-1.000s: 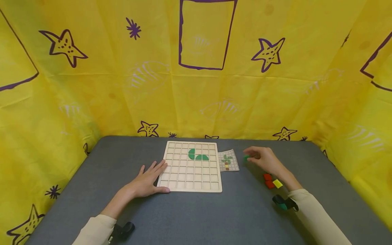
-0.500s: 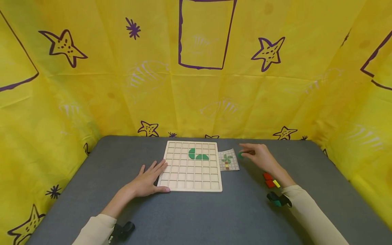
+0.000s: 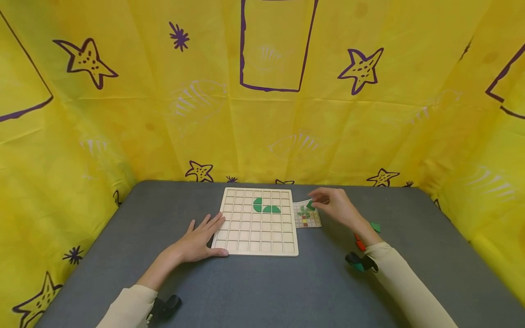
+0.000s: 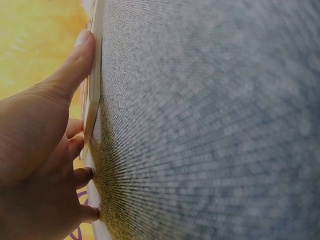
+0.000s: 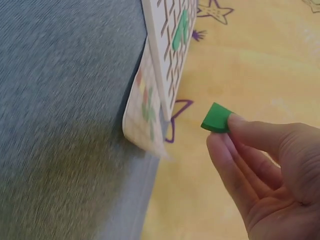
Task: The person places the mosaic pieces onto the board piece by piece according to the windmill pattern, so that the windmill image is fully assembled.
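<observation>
Free air above the board (image 3: pixel 255 237); the left grip (image 3: pixel 198 242) blocks its near left corner

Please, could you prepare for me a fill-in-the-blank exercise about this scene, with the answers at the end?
1. The right grip pinches a piece whose colour is ____.
2. The grip touching the wooden board is the person's ____ one.
3. In the head view, the patterned card lies beside the board's ____ edge.
4. The cloth behind the table is mostly ____.

Missing words: green; left; right; yellow.
</observation>
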Demonstrator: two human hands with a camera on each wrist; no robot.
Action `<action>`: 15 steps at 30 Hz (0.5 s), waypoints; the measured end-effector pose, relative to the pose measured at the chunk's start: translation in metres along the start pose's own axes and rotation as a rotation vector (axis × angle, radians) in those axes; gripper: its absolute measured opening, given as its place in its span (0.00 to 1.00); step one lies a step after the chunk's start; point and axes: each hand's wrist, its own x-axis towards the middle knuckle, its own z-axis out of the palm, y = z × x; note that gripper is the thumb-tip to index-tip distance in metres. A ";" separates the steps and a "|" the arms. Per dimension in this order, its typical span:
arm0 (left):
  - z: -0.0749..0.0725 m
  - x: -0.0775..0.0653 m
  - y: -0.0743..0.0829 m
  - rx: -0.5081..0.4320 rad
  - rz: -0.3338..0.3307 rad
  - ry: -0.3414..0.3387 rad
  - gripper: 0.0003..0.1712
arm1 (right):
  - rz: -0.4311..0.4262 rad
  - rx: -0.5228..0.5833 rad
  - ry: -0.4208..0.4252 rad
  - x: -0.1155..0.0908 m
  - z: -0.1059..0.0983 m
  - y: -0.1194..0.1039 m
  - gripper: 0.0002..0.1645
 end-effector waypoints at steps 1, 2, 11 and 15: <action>0.000 0.000 0.000 0.001 -0.001 0.000 0.58 | -0.002 0.002 -0.003 0.001 0.001 -0.001 0.15; 0.000 0.000 0.000 0.002 -0.002 -0.001 0.58 | -0.002 0.006 -0.007 0.002 0.002 -0.003 0.14; 0.001 0.001 -0.002 0.014 -0.002 0.000 0.59 | 0.000 0.043 -0.062 0.012 0.017 -0.015 0.12; 0.001 0.001 -0.001 0.012 -0.002 -0.001 0.59 | -0.012 0.067 -0.101 0.017 0.024 -0.019 0.13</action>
